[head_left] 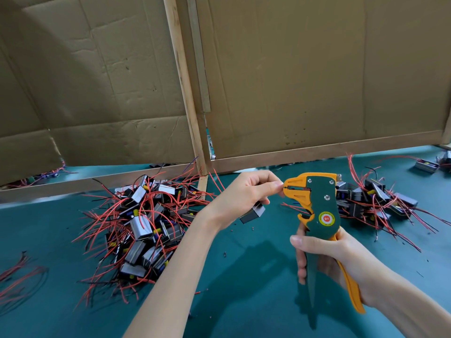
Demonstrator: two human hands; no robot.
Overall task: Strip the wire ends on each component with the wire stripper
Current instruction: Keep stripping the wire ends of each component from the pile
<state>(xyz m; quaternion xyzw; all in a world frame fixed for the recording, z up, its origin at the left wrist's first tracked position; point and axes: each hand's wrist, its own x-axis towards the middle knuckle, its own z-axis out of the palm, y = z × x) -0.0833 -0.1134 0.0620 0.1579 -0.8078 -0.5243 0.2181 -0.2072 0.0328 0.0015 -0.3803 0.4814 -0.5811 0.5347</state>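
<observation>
My right hand (pixel 324 257) grips the handles of a green and orange wire stripper (pixel 319 206), held upright with its jaws pointing left. My left hand (pixel 246 191) pinches a wire end right at the stripper's jaws, and a small grey-black component (pixel 252 213) hangs below its fingers. The wire itself is mostly hidden by my fingertips. A big pile of components with red and black wires (pixel 146 223) lies to the left on the green table (pixel 244 276). A smaller pile (pixel 375 201) lies behind the stripper to the right.
Cardboard panels on wooden frames (pixel 200 93) stand along the back of the table. Loose red wires (pixel 19 276) lie at the left edge. One more component (pixel 425 164) sits at the far right. Small bits of stripped insulation dot the table near my hands.
</observation>
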